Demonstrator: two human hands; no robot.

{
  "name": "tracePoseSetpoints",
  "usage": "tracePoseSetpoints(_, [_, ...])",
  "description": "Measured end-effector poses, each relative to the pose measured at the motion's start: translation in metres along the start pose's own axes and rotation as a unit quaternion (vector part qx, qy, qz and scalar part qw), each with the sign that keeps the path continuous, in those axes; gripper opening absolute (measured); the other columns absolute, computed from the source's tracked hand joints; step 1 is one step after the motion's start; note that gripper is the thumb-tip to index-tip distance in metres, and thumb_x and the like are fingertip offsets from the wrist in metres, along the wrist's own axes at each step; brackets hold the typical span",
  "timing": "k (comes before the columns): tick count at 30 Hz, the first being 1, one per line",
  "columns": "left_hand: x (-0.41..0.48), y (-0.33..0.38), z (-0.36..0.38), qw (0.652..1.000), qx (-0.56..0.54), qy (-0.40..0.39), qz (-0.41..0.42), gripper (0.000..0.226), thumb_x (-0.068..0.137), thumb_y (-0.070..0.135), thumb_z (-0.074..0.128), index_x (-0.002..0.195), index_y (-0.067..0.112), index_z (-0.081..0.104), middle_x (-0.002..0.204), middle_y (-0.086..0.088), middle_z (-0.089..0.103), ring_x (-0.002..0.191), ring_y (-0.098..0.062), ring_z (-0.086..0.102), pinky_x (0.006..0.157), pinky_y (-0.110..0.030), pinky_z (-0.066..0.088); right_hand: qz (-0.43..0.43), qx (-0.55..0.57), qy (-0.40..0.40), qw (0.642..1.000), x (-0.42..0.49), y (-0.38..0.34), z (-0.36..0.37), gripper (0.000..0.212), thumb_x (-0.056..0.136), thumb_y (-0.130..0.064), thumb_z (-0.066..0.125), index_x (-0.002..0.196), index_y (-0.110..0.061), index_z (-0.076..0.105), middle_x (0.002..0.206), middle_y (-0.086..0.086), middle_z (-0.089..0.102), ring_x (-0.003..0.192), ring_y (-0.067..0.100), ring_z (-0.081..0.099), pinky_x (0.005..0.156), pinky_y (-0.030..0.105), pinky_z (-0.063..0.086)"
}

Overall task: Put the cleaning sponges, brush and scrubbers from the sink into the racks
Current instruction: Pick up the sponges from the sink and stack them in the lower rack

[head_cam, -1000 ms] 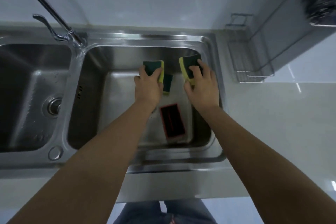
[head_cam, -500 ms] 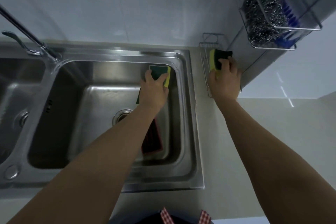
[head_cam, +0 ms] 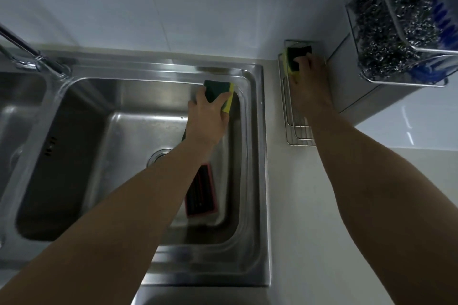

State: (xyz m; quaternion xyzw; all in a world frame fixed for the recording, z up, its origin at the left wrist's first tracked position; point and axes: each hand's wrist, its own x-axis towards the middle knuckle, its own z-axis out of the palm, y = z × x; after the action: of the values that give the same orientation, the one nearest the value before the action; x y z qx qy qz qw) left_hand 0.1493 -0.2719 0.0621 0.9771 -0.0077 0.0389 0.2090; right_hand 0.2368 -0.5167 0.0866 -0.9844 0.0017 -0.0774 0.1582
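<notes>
My right hand grips a green-and-yellow sponge at the far end of the low wire rack on the counter right of the sink. Over the far right corner of the sink basin, my left hand holds a second green-and-yellow sponge. A dark green edge of another sponge peeks out under that hand. On the basin floor lies a red-framed black scrubber, partly hidden by my left forearm.
An upper wire rack on the right wall holds steel wool scrubbers and a blue brush. The faucet stands at the far left between two basins. Pale counter stretches right of the sink.
My right hand has carried its sponge from above the sink over to the far end of the low rack. My left hand with its sponge has lifted slightly toward the sink's right corner.
</notes>
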Motion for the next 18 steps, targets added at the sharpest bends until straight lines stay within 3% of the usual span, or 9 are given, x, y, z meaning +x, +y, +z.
tracePoseSetpoints(5, [0.005,0.003,0.001,1.000,0.001,0.010,0.004,0.048,0.089,0.024,0.061,0.136,0.030,0.054,0.141,-0.024,0.041,0.108,-0.041,0.053,0.093,-0.046,0.049,0.038,-0.011,-0.020,0.999,0.010,-0.001,0.008,0.043,0.095,-0.019,0.054,0.136,-0.010,0.046,0.151,0.015,0.036,0.136,0.037,0.036,0.106,0.049,0.040])
tracePoseSetpoints(12, [0.003,0.009,0.001,1.000,0.003,0.009,0.005,0.048,0.090,0.026,0.060,0.136,0.032,0.053,0.142,-0.022,0.040,0.112,-0.041,0.051,0.093,-0.044,0.050,0.013,-0.057,-0.070,0.996,0.004,-0.001,-0.001,0.052,0.100,-0.027,0.049,0.148,-0.011,0.035,0.162,0.014,0.019,0.148,0.035,0.018,0.113,0.048,0.031])
tracePoseSetpoints(15, [-0.004,0.015,-0.006,1.000,-0.008,0.011,0.008,0.047,0.091,0.026,0.059,0.137,0.032,0.053,0.141,-0.022,0.040,0.110,-0.041,0.050,0.093,-0.045,0.050,0.004,-0.091,-0.081,0.993,-0.007,-0.004,-0.013,0.056,0.102,-0.030,0.043,0.153,-0.014,0.027,0.164,0.012,0.013,0.145,0.039,0.026,0.113,0.047,0.031])
tracePoseSetpoints(18, [-0.012,0.022,-0.014,0.999,-0.029,0.018,0.019,0.045,0.091,0.024,0.060,0.135,0.031,0.056,0.140,-0.024,0.041,0.105,-0.044,0.051,0.089,-0.049,0.052,0.009,-0.081,-0.036,0.996,-0.025,-0.006,-0.022,0.056,0.101,-0.031,0.040,0.152,-0.009,0.031,0.162,0.014,0.021,0.143,0.038,0.030,0.114,0.045,0.031])
